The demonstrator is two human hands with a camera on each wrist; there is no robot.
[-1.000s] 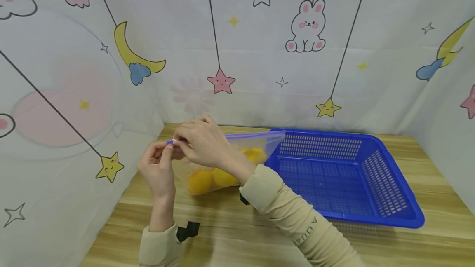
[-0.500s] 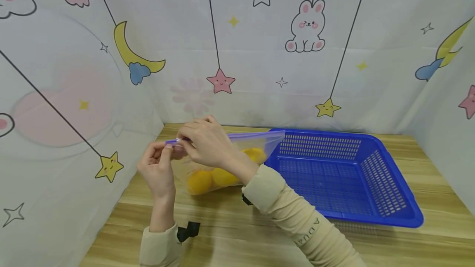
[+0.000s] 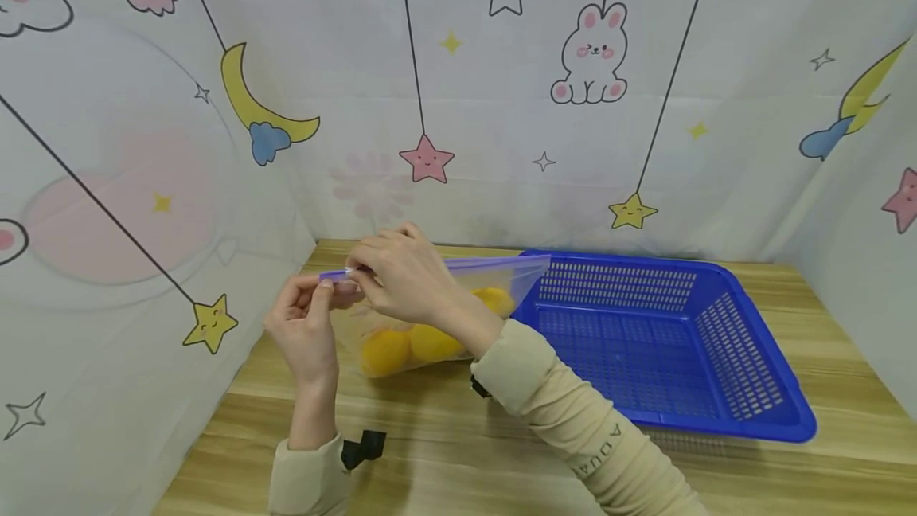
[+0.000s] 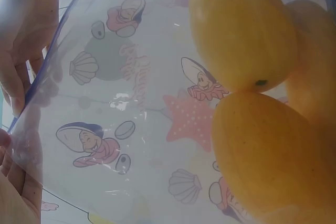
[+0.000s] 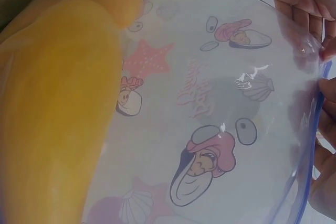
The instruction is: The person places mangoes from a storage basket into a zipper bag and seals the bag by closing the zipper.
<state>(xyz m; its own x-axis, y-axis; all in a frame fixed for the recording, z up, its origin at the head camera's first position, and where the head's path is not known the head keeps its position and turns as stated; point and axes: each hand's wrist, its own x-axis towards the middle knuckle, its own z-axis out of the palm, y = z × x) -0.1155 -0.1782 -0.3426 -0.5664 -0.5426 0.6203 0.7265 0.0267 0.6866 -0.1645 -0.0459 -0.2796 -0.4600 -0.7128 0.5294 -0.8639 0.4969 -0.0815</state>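
A clear zip bag with a purple zip edge and printed seashell cartoons holds several yellow mangoes. In the left wrist view, two mangoes press against the film at the right. At the bag's upper left corner, the left hand pinches the zip edge between thumb and fingers. Close beside it, the right hand pinches the zip at a small white slider. Its forearm crosses in front of the bag and hides part of the fruit. The right wrist view shows both hands' fingertips along the purple edge.
A blue perforated plastic basket stands right of the bag, whose right corner overlaps its rim. Both are on a wood-grain table. A white curtain with cartoon prints encloses the back and sides.
The right hand and the white slider have moved slightly right along the zip, away from the left hand. The left hand stays at the corner.
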